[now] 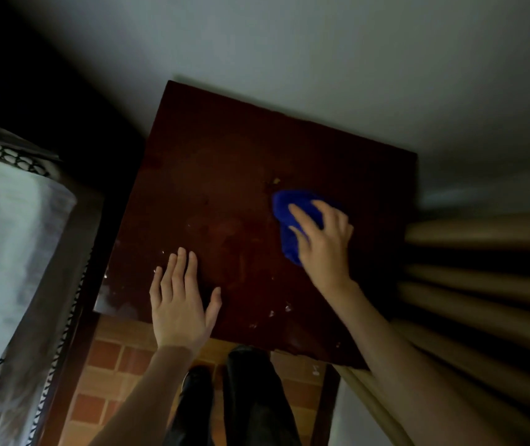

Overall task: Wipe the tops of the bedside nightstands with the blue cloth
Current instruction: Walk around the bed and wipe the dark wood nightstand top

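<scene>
A dark brown nightstand with a square glossy top stands against the pale wall. A bunched blue cloth lies on the right half of that top. My right hand presses down on the cloth, fingers spread over it, covering its right part. My left hand rests flat on the front left part of the top, fingers apart and holding nothing. Small pale specks and smears show on the wood near the front edge and left side.
The bed with pale bedding and a dark patterned trim runs along the left. Tan pleated curtain folds hang at the right of the nightstand. Below are an orange tiled floor and my dark trousers and shoes.
</scene>
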